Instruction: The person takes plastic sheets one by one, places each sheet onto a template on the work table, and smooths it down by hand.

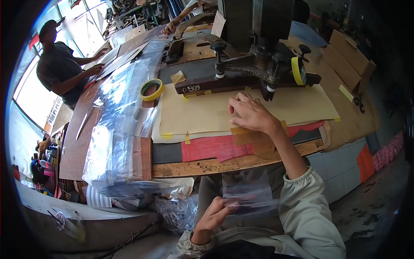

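Low in front of my lap, my left hand [213, 216] pinches a clear plastic sheet [248, 192] that hangs below the table edge. My right hand [252, 113] is over a large cream paper sheet [198, 114], its fingers curled; whatever may be in them is hidden. Beneath that wrist is a brown translucent strip [258, 140], partly over a red piece [207, 148] at the table's front. Beyond my right hand stands a dark press machine [254, 69] with a long bar [207, 86] lying across the paper.
A yellow tape roll [152, 90] lies at left, and another tape roll [298, 71] hangs on the press. Clear plastic sheeting [114, 112] covers the left side. Black scissors [359, 104] and a cardboard box [347, 60] are at right. A person [64, 64] stands far left; another person's hand [169, 28] is at the back.
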`<state>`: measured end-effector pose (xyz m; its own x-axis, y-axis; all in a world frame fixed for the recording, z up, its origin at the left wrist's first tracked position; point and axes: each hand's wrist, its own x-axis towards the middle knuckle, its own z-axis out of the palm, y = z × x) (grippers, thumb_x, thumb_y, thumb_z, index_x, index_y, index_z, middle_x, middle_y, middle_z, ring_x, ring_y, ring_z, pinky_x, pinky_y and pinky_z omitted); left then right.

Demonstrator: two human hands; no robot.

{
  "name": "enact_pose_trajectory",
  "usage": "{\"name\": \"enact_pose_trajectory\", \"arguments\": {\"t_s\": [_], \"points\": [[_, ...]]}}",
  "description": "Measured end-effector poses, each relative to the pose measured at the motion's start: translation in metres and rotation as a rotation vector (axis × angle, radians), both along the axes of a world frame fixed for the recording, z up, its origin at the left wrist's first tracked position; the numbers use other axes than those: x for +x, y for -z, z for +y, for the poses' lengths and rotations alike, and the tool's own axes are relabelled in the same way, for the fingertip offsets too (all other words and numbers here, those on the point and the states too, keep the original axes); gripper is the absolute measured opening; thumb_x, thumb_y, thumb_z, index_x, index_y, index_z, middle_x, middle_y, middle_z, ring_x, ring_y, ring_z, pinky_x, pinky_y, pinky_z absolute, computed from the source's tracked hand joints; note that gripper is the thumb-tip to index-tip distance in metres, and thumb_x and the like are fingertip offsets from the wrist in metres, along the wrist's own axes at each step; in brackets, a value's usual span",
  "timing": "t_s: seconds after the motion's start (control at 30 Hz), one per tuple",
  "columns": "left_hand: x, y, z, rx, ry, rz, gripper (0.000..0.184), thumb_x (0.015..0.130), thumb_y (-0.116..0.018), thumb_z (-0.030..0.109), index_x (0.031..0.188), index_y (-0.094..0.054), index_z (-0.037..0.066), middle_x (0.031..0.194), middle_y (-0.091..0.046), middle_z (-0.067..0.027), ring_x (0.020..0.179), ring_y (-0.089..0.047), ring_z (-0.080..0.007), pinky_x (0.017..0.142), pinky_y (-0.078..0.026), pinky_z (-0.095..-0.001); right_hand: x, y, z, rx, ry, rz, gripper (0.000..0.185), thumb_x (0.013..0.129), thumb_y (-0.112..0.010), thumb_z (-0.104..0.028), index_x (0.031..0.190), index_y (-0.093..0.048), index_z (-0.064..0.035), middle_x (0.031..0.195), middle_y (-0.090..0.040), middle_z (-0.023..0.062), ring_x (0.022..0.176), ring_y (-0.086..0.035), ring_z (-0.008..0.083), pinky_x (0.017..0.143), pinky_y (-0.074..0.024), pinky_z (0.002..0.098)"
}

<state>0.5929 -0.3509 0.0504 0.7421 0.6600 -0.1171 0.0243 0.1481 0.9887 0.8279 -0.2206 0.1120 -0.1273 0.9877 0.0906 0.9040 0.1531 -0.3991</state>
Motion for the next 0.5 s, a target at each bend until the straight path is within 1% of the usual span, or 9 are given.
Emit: {"name": "enact_pose_trajectory", "arguments": {"t_s": [0.07, 0.13, 0.17, 0.23, 0.27, 0.33, 0.37, 0.43, 0.5], "points": [[0.000, -0.004, 0.001, 0.006, 0.012, 0.017, 0.035, 0.076, -0.045, 0.015, 0.098, -0.056, -0.010, 0.099, -0.059, -0.0191, 0.092, -0.056, -0.0279, 0.081, -0.041, -0.0314, -0.001, 0.001, 0.000, 0.035, 0.007, -0.009, 0.025, 0.073, -0.062, -0.020, 0.090, -0.051, -0.0054, 0.097, -0.048, 0.0120, 0.101, -0.045, 0.0261, 0.084, -0.0350, 0.0448], [0.003, -0.004, 0.003, 0.072, 0.023, -0.050, 0.035, 0.078, -0.045, 0.015, 0.103, -0.055, -0.007, 0.083, -0.050, -0.0144, 0.077, -0.048, -0.0218, 0.069, -0.035, -0.0295, -0.003, 0.004, -0.005, 0.096, 0.024, -0.047, 0.026, 0.073, -0.062, -0.020, 0.091, -0.052, -0.0049, 0.098, -0.049, 0.0121, 0.100, -0.046, 0.0259, 0.085, -0.0350, 0.0449], [0.006, -0.002, 0.004, 0.127, 0.033, -0.127, 0.034, 0.081, -0.044, 0.015, 0.108, -0.054, -0.004, 0.067, -0.041, -0.0096, 0.061, -0.039, -0.0156, 0.057, -0.030, -0.0278, -0.003, 0.005, -0.006, 0.113, 0.029, -0.065, 0.027, 0.073, -0.062, -0.021, 0.092, -0.052, -0.0046, 0.099, -0.049, 0.0124, 0.101, -0.046, 0.0262, 0.085, -0.0350, 0.0449], [0.006, -0.003, 0.005, 0.160, 0.036, -0.122, 0.032, 0.082, -0.043, 0.012, 0.108, -0.054, -0.003, 0.067, -0.041, -0.0093, 0.060, -0.038, -0.0152, 0.055, -0.030, -0.0280, -0.002, 0.006, -0.008, 0.147, 0.039, -0.098, 0.029, 0.073, -0.063, -0.022, 0.094, -0.053, -0.0039, 0.100, -0.049, 0.0131, 0.101, -0.047, 0.0269, 0.085, -0.0350, 0.0450], [0.003, -0.008, 0.002, 0.136, 0.029, -0.039, 0.030, 0.080, -0.044, 0.010, 0.103, -0.055, -0.006, 0.083, -0.049, -0.0139, 0.074, -0.046, -0.0210, 0.066, -0.035, -0.0300, -0.002, 0.006, -0.008, 0.135, 0.063, -0.110, 0.034, 0.073, -0.063, -0.024, 0.100, -0.053, -0.0047, 0.102, -0.049, 0.0124, 0.101, -0.047, 0.0273, 0.086, -0.0349, 0.0435], [0.000, -0.016, -0.002, 0.154, 0.020, 0.071, 0.027, 0.079, -0.045, 0.008, 0.098, -0.057, -0.008, 0.101, -0.057, -0.0181, 0.089, -0.053, -0.0262, 0.076, -0.039, -0.0321, -0.002, 0.005, -0.008, 0.110, 0.113, -0.135, 0.044, 0.073, -0.062, -0.028, 0.110, -0.052, -0.0064, 0.104, -0.048, 0.0112, 0.101, -0.048, 0.0281, 0.089, -0.0348, 0.0406], [0.000, -0.019, -0.003, 0.196, 0.017, 0.098, 0.026, 0.079, -0.046, 0.007, 0.098, -0.057, -0.007, 0.101, -0.057, -0.0177, 0.089, -0.052, -0.0257, 0.076, -0.039, -0.0323, -0.002, 0.006, -0.008, 0.092, 0.118, -0.137, 0.046, 0.072, -0.063, -0.029, 0.111, -0.051, -0.0061, 0.104, -0.048, 0.0114, 0.101, -0.048, 0.0284, 0.089, -0.0347, 0.0405], [0.001, -0.020, -0.004, 0.160, 0.006, 0.121, 0.025, 0.080, -0.047, 0.007, 0.098, -0.057, -0.007, 0.103, -0.056, -0.0172, 0.091, -0.050, -0.0249, 0.076, -0.038, -0.0323, -0.001, 0.005, -0.004, 0.055, 0.129, -0.142, 0.050, 0.072, -0.064, -0.029, 0.114, -0.050, -0.0055, 0.105, -0.048, 0.0118, 0.102, -0.047, 0.0288, 0.090, -0.0345, 0.0401], [0.003, -0.022, -0.004, 0.037, -0.008, 0.131, 0.025, 0.080, -0.048, 0.009, 0.098, -0.057, -0.006, 0.104, -0.055, -0.0168, 0.093, -0.049, -0.0243, 0.077, -0.037, -0.0319, 0.002, 0.008, -0.001, 0.075, 0.101, -0.095, 0.040, 0.070, -0.066, -0.027, 0.099, -0.052, -0.0040, 0.103, -0.049, 0.0140, 0.100, -0.048, 0.0309, 0.088, -0.0338, 0.0436]]}}
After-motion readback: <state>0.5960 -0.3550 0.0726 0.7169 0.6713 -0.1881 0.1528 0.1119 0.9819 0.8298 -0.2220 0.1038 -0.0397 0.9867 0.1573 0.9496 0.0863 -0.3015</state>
